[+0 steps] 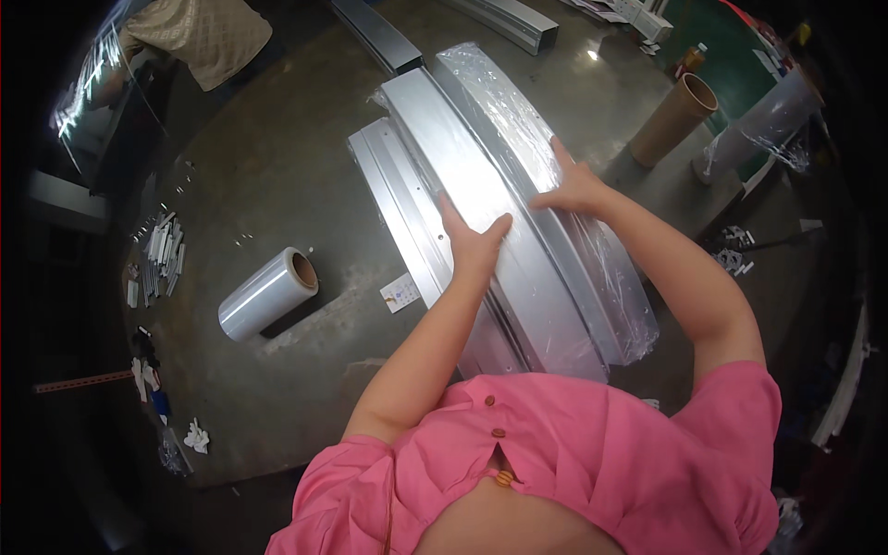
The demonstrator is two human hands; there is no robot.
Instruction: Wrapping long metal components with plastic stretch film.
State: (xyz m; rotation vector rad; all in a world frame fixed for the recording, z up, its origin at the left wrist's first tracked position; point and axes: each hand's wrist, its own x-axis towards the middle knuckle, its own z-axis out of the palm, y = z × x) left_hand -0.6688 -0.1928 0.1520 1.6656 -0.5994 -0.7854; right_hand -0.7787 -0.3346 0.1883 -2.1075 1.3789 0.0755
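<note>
Head view: left hand (474,239) and right hand (573,185) both lie spread flat on the wrapped aluminium profiles (518,268); film roll (266,294) rests far left.

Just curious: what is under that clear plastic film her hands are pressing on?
Long silvery metal profiles lie stacked under the film; left hand and right hand rest on top. Their undersides are hidden.

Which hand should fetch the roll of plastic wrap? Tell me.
Left, probably. The roll of wrap lies on the person's left, nearer the left hand; the right hand rests across the metal rails.
</note>
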